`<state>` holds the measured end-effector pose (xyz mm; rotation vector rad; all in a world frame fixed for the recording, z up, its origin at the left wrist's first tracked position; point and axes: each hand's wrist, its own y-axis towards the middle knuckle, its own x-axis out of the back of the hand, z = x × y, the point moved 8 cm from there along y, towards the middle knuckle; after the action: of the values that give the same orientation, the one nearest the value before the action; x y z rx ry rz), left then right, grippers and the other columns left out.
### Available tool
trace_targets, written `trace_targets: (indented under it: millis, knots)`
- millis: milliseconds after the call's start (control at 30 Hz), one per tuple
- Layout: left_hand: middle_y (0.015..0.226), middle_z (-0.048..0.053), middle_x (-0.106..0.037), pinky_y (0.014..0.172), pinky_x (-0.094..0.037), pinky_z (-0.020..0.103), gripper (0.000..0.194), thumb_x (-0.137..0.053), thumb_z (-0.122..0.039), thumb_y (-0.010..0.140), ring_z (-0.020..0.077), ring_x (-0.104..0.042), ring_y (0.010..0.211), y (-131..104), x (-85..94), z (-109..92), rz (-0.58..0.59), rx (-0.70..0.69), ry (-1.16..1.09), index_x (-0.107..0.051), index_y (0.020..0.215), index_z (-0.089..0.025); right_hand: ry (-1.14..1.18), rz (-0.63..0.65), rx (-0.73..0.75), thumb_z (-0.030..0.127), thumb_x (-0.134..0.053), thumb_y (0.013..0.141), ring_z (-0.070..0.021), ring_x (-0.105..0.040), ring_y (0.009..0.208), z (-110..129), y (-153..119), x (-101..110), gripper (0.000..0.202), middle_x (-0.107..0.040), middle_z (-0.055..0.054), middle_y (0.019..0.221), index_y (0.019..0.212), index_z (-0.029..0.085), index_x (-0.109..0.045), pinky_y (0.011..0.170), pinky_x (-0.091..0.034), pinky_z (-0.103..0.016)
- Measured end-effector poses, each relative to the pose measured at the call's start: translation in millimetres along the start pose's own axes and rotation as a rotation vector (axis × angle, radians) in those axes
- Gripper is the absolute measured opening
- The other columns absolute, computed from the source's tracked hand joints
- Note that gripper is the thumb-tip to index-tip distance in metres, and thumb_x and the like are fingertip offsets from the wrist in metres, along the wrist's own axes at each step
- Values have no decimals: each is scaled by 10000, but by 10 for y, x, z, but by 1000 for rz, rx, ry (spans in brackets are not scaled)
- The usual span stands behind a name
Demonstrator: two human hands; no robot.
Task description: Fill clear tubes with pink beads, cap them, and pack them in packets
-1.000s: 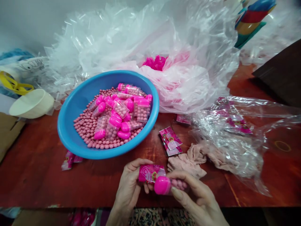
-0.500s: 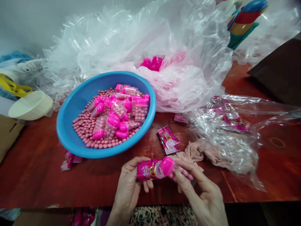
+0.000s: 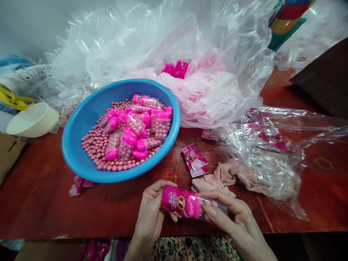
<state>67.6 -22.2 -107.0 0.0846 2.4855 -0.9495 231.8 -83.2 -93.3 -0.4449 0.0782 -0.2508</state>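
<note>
Low in the head view, my left hand (image 3: 154, 206) is closed on a printed pink label sleeve (image 3: 175, 201). My right hand (image 3: 235, 215) grips a clear candy tube (image 3: 202, 212) by its body, thumb in front, with pink candy balls showing through. The tube's pink cap is inside the sleeve, which covers that end, while the clear end sticks out to the right. Behind my hands stands a blue basin (image 3: 119, 175) of loose pink candy balls (image 3: 95, 148) and several capped tubes (image 3: 136, 123). Flat pink label sleeves (image 3: 195, 159) lie just beyond the held tube.
A crumpled beige cloth (image 3: 217, 179) and clear plastic wrap (image 3: 274, 174) lie at right. Behind the basin rises a big clear bag (image 3: 152, 43), beside a whitish bag (image 3: 209, 98) with pink caps. A cream scoop (image 3: 34, 121) rests at left, a dark box (image 3: 323, 79) at far right.
My right hand has moved the tube left, so its pink cap has gone into the label sleeve. The sleeve now looks opened out around it. The view has shifted slightly.
</note>
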Motion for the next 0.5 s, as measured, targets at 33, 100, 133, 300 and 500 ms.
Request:
trace_targets:
  millis: [33,100,133,300,500]
  knots:
    - [523,7,-685,282,-474,157,115,-776,-139,575,100,-576,334,-7,-4,-10,-4,-12,-2,-746,682,-108,-6,0,11,424,-695,755,-155,-631,723,-4,6,6,217,-698,-15,817,886,259,-747,626,-513,-198]
    - [533,4,-686,295,-484,160,133,-799,-153,569,94,-570,351,-14,-13,-34,-7,-36,-1,-746,682,-107,-48,-35,50,422,-677,774,-161,-641,748,-4,9,30,222,-712,-19,844,908,257,-742,653,-519,-203]
    - [542,8,-690,302,-486,160,150,-810,-175,577,94,-572,363,-14,-14,-48,-9,-48,0,-748,696,-107,-79,-57,78,418,-667,784,-163,-648,764,4,5,38,218,-718,-19,852,913,258,-739,670,-521,-203]
    - [650,53,-729,390,-522,194,344,-781,-426,670,134,-629,481,-13,13,-75,-20,-97,-55,-758,823,-119,-156,-114,194,388,-630,828,-157,-684,787,86,-20,-25,199,-732,-17,874,957,264,-716,687,-539,-189]
    - [705,62,-749,579,-534,215,301,-873,-339,557,138,-645,598,-100,-77,91,19,-68,-154,-752,750,-142,-209,-252,365,307,-638,826,-140,-715,790,215,-87,-89,154,-758,-11,918,952,254,-709,686,-559,-146]
